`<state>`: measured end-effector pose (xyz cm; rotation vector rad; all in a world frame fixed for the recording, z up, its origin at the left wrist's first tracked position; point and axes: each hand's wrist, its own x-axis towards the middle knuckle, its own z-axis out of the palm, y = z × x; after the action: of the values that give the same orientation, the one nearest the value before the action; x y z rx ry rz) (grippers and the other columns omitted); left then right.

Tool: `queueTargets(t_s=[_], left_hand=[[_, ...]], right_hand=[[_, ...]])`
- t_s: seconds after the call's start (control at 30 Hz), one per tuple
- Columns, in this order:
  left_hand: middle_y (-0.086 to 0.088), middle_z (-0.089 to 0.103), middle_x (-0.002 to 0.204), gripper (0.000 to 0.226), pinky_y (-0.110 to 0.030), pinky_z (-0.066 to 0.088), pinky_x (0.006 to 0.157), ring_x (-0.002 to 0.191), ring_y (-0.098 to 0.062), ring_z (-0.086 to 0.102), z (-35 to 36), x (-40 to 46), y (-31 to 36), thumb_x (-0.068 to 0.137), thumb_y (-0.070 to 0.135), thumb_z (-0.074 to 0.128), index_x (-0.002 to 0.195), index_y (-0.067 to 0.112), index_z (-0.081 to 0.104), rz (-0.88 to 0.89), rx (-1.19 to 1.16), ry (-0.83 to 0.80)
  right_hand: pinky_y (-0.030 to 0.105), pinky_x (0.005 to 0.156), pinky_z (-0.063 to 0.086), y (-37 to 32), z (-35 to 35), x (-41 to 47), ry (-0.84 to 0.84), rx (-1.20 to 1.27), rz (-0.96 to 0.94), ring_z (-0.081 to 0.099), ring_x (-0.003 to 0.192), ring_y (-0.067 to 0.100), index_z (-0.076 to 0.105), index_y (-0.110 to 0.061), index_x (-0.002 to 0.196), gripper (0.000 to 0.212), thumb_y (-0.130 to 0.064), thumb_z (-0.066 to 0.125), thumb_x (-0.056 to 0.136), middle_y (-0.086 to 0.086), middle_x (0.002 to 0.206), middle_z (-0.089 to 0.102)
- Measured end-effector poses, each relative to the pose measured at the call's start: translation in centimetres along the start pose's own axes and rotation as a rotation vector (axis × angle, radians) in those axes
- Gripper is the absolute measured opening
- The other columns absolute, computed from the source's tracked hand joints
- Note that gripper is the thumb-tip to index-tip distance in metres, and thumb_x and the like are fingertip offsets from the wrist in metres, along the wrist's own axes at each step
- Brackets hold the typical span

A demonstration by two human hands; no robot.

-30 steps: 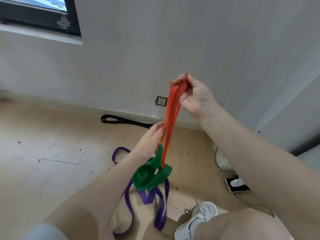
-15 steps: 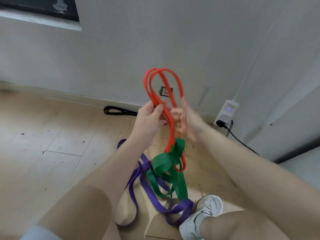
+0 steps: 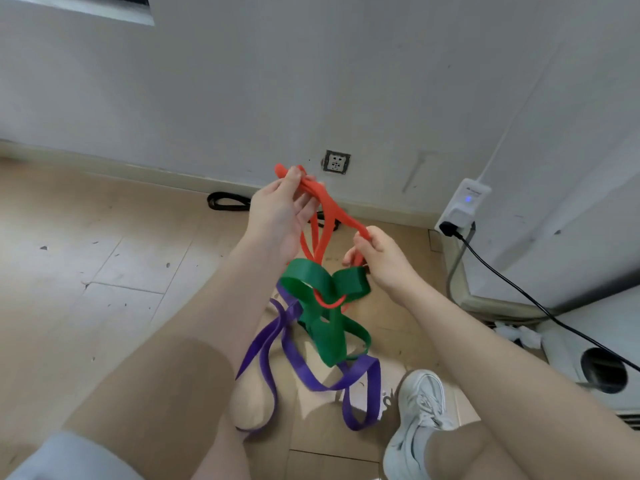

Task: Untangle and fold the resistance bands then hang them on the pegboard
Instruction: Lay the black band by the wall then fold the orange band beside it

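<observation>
While tangled, red band (image 3: 332, 209) in both hands' grip.

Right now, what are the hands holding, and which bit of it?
Both hold the red band. The left hand grips its top end; the right hand pinches a strand lower down, just above the green band tangled around it.

Left hand (image 3: 277, 216) hides part of the red band (image 3: 332, 209).

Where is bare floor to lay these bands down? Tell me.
Left: open floor between baseboard and left arm. Crowded right: charger cable, tissue, shoe. Black band lies at the wall.
</observation>
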<state>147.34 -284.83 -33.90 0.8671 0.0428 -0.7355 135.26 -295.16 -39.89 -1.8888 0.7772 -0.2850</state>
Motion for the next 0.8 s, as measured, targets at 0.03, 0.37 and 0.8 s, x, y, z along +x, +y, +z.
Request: queueTargets(t_s=[0.03,0.37,0.8], left_hand=[[-0.008,0.063,0.077,0.015,-0.029,0.059,0.075,0.068,-0.017,0.067,-0.2,0.1,0.1,0.095,0.012,0.05,0.088,0.002,0.058,-0.004,-0.014,0.016],[-0.008,0.066,0.087,0.013,-0.026,0.059,0.07,0.078,-0.017,0.068,-1.7,0.0,0.2,0.097,0.012,0.048,0.089,0.005,0.055,0.016,-0.022,0.11],[-0.01,0.068,0.09,0.017,-0.043,0.058,0.079,0.087,-0.025,0.068,-4.3,2.0,-2.0,0.092,0.024,0.057,0.075,0.018,0.057,0.127,0.829,0.256]], right_hand=[[0.024,0.062,0.046,0.4,-0.5,0.1,-0.041,-0.062,-0.008,0.058,0.064,0.008,0.049,-0.019,0.093,0.014,-0.024,0.038,0.099,-0.001,0.082,0.068],[0.021,0.073,0.051,4.9,0.7,-2.2,-0.377,-0.383,0.091,0.062,0.086,0.01,0.061,-0.019,0.108,0.027,-0.027,0.068,0.083,-0.003,0.098,0.065],[0.029,0.069,0.046,-2.9,-3.5,-2.8,-0.298,-0.536,-0.127,0.057,0.069,0.01,0.066,-0.016,0.083,0.012,-0.028,0.068,0.08,-0.006,0.075,0.062]])
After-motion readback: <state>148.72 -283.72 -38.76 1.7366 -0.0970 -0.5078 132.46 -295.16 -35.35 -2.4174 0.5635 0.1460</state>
